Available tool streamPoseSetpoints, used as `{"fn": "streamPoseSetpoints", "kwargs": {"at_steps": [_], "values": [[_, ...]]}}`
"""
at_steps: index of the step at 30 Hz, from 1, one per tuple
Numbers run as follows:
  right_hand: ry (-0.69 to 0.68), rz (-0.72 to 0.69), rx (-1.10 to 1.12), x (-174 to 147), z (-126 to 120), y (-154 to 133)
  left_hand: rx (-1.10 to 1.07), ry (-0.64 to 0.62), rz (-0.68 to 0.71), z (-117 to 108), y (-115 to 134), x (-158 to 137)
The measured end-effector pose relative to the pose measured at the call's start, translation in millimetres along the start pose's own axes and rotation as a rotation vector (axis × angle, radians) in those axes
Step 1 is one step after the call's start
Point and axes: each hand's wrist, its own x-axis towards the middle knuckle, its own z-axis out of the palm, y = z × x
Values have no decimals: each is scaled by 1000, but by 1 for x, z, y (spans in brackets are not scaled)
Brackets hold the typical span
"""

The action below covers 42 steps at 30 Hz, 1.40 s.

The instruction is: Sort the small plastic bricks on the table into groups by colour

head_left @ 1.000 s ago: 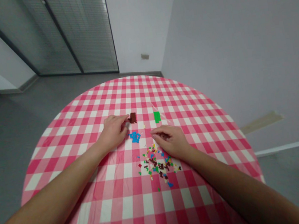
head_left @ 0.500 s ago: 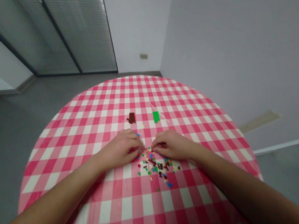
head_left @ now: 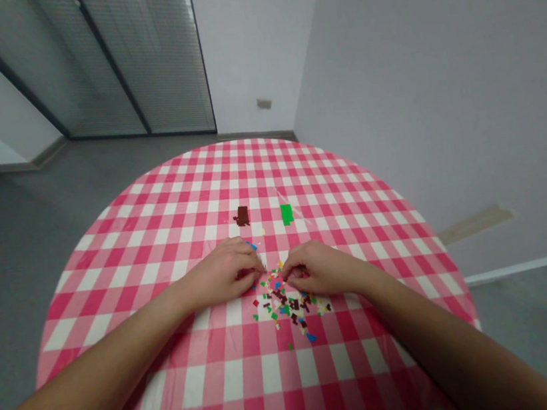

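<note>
Small loose pieces in brown, green, blue, yellow, white and red, like tiny building bricks (head_left: 295, 304), lie scattered between and in front of my hands. At their upper left, my left hand (head_left: 231, 269) rests with thumb and fingertips brought together; anything in that pinch is too small to make out. My right hand (head_left: 321, 267) curls over the pile's right edge, its thumb and fingers closed near the pieces. Whatever it may hold is hidden. A few blue pieces (head_left: 252, 246) show just beyond my left fingers.
Farther back on the round table's red-and-white checked cloth (head_left: 192, 202) lie a brown cluster of pieces (head_left: 242, 216) and a green block-shaped group (head_left: 287, 214). A wall (head_left: 438, 76) stands close by on the right, and a glass partition with blinds (head_left: 158, 59) at the back left.
My right hand has shifted slightly right, away from my left hand, uncovering a few yellow and other pieces between them. My left hand has stayed nearly in place.
</note>
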Motion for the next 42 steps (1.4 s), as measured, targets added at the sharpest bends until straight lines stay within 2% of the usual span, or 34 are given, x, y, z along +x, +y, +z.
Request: {"fn": "streamPoseSetpoints", "kwargs": {"at_steps": [8, 14, 17, 26, 32, 37, 39, 42], "values": [[8, -39, 9, 3, 4, 1, -16, 16, -2, 2, 2, 1], [221, 63, 115, 7, 8, -3, 9, 131, -3, 4, 6, 3], [278, 88, 177, 8, 10, -4, 15, 184, -2, 6, 7, 3], [333, 161, 329, 11, 16, -9, 110, 315, 21, 9, 6, 3], [345, 143, 348, 12, 16, -10, 16, 308, 8, 9, 10, 4], [384, 105, 318, 13, 18, -6, -65, 319, -64, 7, 8, 4], [418, 131, 306, 13, 18, -4, -88, 376, -154, 5, -1, 3], [477, 163, 290, 13, 19, -1, -90, 506, -362, 0, -23, 2]]}}
